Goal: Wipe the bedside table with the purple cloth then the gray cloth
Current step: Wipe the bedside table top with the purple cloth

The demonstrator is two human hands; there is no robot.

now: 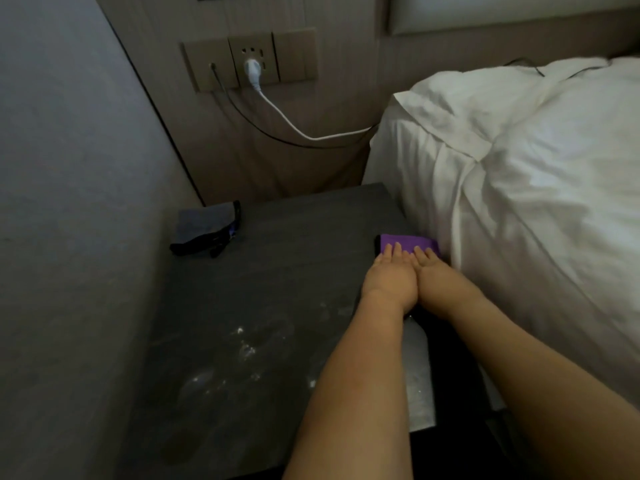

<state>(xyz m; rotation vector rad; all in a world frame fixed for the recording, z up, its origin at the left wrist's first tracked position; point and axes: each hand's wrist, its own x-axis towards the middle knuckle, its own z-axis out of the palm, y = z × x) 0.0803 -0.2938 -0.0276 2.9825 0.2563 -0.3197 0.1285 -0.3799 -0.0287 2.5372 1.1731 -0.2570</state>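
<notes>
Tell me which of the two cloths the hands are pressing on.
The purple cloth, at the table's bed-side edge, under both hands' straight fingers. The gray cloth lies untouched in the far wall-side corner.

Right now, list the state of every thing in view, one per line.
purple cloth: flat on the table's bed-side edge, under both hands.
left hand: open, pressing the cloth.
right hand: open, pressing the cloth.
gray cloth: folded, untouched, far left corner.
bedside table: white smears near the front.
white plug: in the socket.
</notes>
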